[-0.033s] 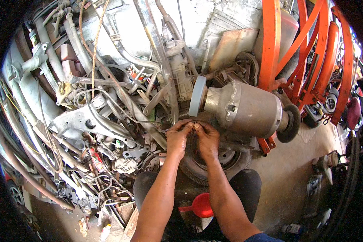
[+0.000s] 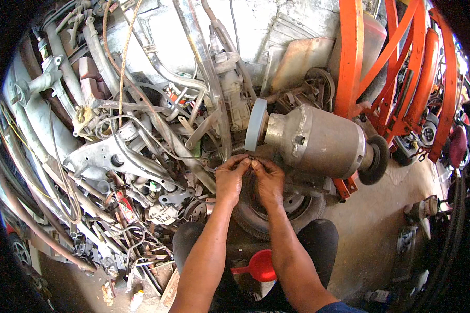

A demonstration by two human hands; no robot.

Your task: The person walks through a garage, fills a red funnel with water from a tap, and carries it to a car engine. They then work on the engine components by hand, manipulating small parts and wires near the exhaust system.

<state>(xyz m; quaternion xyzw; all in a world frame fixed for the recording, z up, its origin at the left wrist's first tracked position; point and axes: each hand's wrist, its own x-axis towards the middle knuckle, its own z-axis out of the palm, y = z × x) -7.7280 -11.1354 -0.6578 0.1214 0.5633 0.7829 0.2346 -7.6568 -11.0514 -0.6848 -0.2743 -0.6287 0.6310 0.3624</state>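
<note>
Just below a grey grinding wheel (image 2: 256, 124), my left hand (image 2: 229, 176) and my right hand (image 2: 268, 180) meet at their fingertips. Both are closed in a pinch. Whatever lies between the fingers is small and dark, too little of it showing to name. The wheel sits on the left end of a bench grinder's brown motor (image 2: 324, 141), and a dark round wheel (image 2: 373, 159) is on its right end. My fingertips look close under the grey wheel; I cannot tell whether the small piece touches it.
A tyre on a rim (image 2: 297, 208) lies beneath my hands. Between my knees is a red plastic dipper (image 2: 262, 265). Scrap metal parts, including a control arm (image 2: 115, 156), crowd the left. Orange steel frames (image 2: 350, 57) stand at the right, before a white wall (image 2: 162, 31).
</note>
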